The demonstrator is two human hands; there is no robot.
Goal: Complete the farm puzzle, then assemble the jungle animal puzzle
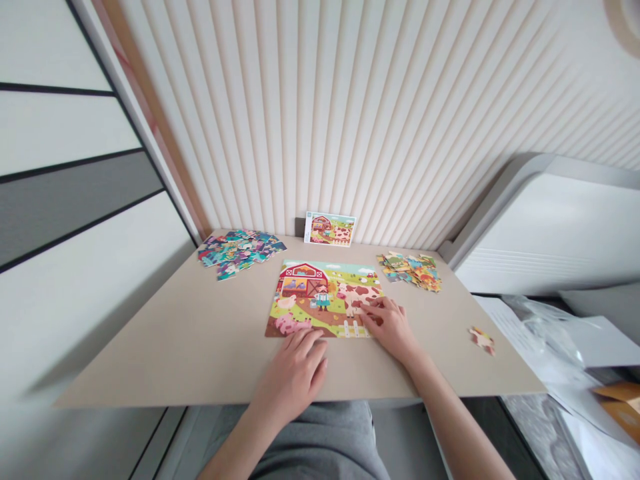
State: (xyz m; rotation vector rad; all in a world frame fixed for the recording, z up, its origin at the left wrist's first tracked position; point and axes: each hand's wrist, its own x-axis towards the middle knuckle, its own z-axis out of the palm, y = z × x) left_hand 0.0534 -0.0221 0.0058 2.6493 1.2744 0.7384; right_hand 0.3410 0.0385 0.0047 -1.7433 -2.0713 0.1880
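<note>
A farm jigsaw puzzle lies on the beige table, showing a red barn, a farmer, pigs and a cow. My left hand rests at its lower edge, fingers spread, with fingertips near the pigs and nothing held. Over the lower right part, my right hand touches the puzzle below the cow with bent fingers; whether a piece is under the fingertips is hidden. Behind the puzzle, a reference picture card with the same farm scene leans against the wall.
Blue and purple puzzle pieces are piled at the back left of the table. Yellow and green pieces lie at the back right. A loose piece is near the right edge. Beyond it are plastic wrap and papers.
</note>
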